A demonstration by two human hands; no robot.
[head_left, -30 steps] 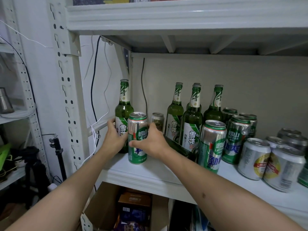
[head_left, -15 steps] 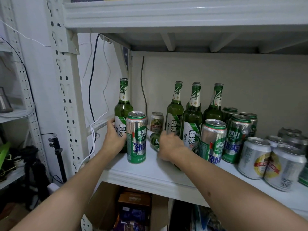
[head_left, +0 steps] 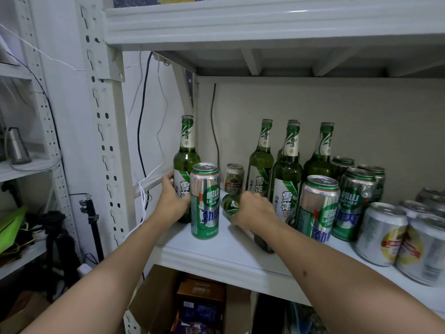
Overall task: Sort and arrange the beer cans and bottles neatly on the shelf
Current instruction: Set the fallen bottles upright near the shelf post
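Gripping upright bottle [head_left: 186, 165]: left hand [head_left: 171, 201] | right hand [head_left: 254, 209]: apparently lying bottle [head_left: 231, 204]

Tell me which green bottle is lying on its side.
The bottle under the right hand: this lying bottle is on the shelf, neck toward the tall can. The other bottles stand upright.

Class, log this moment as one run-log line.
left hand: holds upright bottle | right hand: grips lying bottle | tall can: stands between
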